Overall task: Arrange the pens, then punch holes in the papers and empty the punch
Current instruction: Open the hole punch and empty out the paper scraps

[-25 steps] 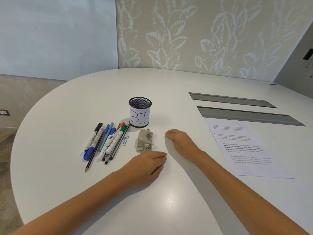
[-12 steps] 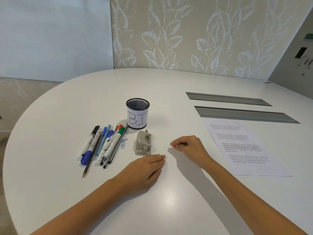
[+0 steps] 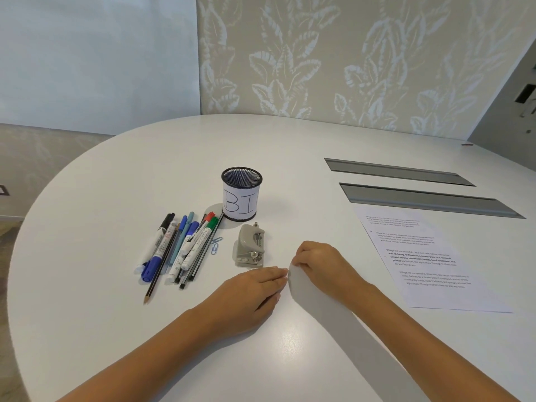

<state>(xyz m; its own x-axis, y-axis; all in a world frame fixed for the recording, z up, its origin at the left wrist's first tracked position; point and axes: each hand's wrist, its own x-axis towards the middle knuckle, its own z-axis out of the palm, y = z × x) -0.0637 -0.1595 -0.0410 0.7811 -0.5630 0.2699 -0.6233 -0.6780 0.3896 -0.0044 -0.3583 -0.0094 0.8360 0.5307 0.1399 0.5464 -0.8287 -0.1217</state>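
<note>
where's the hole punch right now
In the head view, the hole punch sits centre-table, just in front of the mesh pen cup, right of the pens.

1 head-worn view only, looking forward and down across the white table [image 3: 116, 329] from its near edge. The mesh pen cup [image 3: 241, 193] sits mid-frame at moderate range; patterned wall [image 3: 348, 59] beyond it.

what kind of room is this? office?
Probably an office meeting room. A large white rounded table has two grey cable hatches set into its top, and it carries desk stationery: a mesh pen cup, loose pens, a hole punch and printed papers. Patterned wall panel behind.
</note>
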